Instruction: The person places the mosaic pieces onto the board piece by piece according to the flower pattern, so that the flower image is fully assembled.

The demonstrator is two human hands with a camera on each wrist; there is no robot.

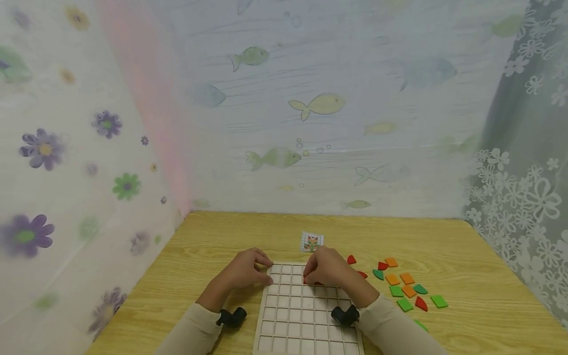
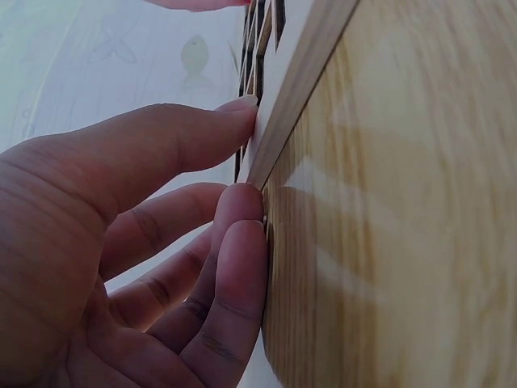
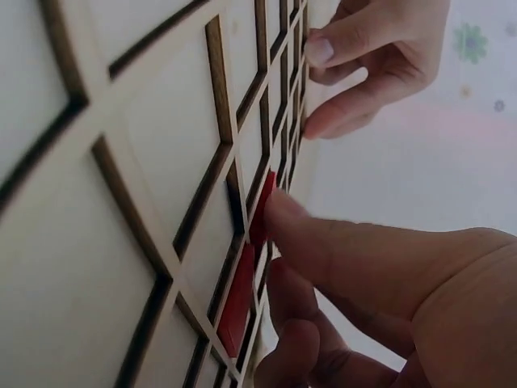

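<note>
Right wrist: right fingers [image 3: 291,293] seemingly pinch red tile [image 3: 262,213]; left fingers [image 3: 349,111] apart, touching board [image 3: 157,121].

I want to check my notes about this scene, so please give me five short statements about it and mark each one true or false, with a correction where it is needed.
1. The right hand touches a red piece. True.
2. Both hands touch a red piece. False: the left hand touches the left side of the grid board.
3. A small printed card lies beyond the grid board. True.
4. Orange pieces lie on the table, right of the grid board. True.
5. Only orange pieces lie there. False: green pieces and loose red pieces lie there too.
</note>
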